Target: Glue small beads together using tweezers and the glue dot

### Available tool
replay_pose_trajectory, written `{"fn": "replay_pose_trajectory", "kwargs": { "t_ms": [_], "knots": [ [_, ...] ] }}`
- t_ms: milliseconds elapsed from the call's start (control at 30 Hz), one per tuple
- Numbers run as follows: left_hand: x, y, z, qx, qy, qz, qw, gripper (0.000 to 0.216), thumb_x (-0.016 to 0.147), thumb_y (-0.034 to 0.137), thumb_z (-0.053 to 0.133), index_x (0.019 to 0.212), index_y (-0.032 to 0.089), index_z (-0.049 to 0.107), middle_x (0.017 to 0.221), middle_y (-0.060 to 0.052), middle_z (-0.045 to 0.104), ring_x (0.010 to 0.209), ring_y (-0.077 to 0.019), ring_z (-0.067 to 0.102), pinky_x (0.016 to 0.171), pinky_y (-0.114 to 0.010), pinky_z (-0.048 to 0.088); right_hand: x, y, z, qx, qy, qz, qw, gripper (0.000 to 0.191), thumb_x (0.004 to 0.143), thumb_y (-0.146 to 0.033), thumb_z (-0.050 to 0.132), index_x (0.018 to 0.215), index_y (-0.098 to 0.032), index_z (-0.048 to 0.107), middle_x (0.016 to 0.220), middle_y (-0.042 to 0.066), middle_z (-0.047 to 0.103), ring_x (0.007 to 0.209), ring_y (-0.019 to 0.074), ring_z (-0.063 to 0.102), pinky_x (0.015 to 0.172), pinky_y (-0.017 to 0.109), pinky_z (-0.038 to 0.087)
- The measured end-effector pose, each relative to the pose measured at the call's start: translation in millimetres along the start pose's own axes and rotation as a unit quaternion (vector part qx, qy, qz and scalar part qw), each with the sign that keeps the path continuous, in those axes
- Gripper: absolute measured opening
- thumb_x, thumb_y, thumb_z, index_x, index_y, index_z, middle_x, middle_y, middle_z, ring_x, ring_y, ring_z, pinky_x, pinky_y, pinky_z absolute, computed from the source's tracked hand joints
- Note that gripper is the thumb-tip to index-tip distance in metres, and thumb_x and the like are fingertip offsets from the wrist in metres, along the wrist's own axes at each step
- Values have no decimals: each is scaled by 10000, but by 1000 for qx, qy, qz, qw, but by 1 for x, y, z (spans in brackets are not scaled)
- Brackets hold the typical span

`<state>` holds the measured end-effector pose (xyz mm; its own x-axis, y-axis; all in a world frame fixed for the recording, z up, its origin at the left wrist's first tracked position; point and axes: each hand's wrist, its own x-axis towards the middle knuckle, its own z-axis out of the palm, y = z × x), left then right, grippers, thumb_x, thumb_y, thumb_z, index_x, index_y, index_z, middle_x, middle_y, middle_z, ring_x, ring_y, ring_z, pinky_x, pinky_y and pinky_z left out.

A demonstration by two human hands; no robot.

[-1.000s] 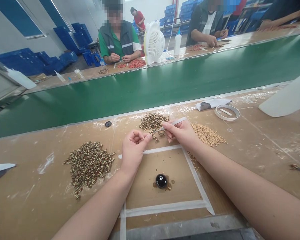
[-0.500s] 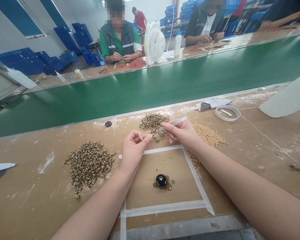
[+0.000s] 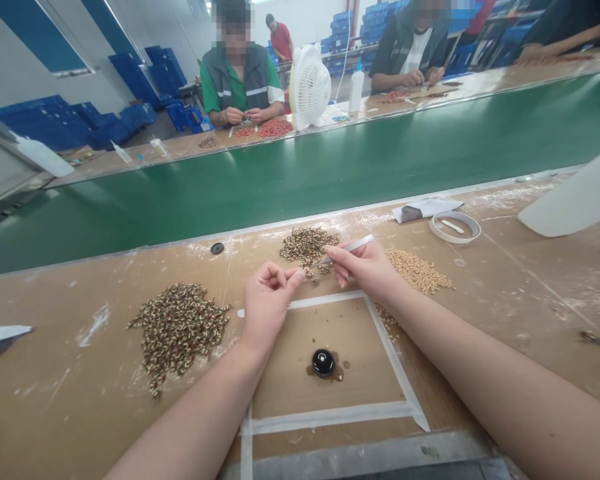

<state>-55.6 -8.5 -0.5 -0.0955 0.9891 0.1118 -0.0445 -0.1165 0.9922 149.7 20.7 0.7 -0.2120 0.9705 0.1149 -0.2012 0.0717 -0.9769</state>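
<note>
Worktop (image 3: 55, 293), items from the left. Folded sheet (image 3: 3, 335), at the left edge. Large heap of dark-and-cream pieces (image 3: 183, 327). Black disc (image 3: 217, 248), flat. Left hand (image 3: 264, 293): grip pinched, thumb against finger; any tiny piece between them too small to tell. Smaller heap of like pieces (image 3: 307, 241), just beyond both hands. Black round dish (image 3: 323, 363), glossy, inside a taped outline (image 3: 330, 415). Right hand (image 3: 365, 265): grip closed on a slim tweezers-like tool (image 3: 359, 243), its tip pointing down-left, near the left fingertips. Heap of beige beads (image 3: 415, 270), beside the right wrist. White ring (image 3: 443, 235), around a short white strip (image 3: 451, 226).
</note>
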Motion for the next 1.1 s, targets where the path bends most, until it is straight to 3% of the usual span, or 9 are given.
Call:
{"fn": "replay_pose_trajectory", "kwargs": {
  "t_ms": [267,500,567,633,733,1100],
  "knots": [
    [0,1,0,4,-1,8,1000,472,770,324,942,666,211,495,829,-57,828,878,-211,823,783,-275,597,-1,-2,1,-5,0,5,1000,525,943,-529,792,583,-213,576,490,-54,507,432,86,518,475,261,427],
    [2,2,1,-36,-5,-42,998,572,701,378,988,666,217,440,760,-27,801,545,-110,656,471,-194,391,-2,-5,1,-13,-1,-1,1000,522,931,-546,801,588,-215,590,490,-49,514,428,93,529,469,270,444],
    [1,2,1,-26,-7,-34,999,569,714,387,985,667,219,443,781,-36,806,606,-136,709,516,-208,456,-2,-6,1,-13,-1,1,1000,524,932,-544,800,585,-215,586,489,-51,509,429,91,524,469,269,448],
    [0,2,0,-12,-9,-15,1000,546,741,382,973,669,220,457,817,-51,818,757,-186,790,659,-248,563,-2,-5,1,-12,1,4,1000,515,932,-541,800,592,-215,593,489,-52,509,429,90,521,469,267,449],
    [-2,2,-1,7,-7,7,1000,504,776,363,951,670,218,480,852,-64,830,902,-230,828,818,-307,610,-3,-5,2,-6,4,6,1000,479,924,-546,807,630,-216,622,487,-56,506,429,93,522,463,267,446],
    [0,0,-1,-11,-11,-12,1000,516,776,344,947,679,224,454,823,-52,827,777,-203,797,685,-265,553,-2,-7,2,-4,2,6,1000,434,910,-529,817,662,-217,646,479,-59,510,423,98,526,464,277,445]
  ]
}}
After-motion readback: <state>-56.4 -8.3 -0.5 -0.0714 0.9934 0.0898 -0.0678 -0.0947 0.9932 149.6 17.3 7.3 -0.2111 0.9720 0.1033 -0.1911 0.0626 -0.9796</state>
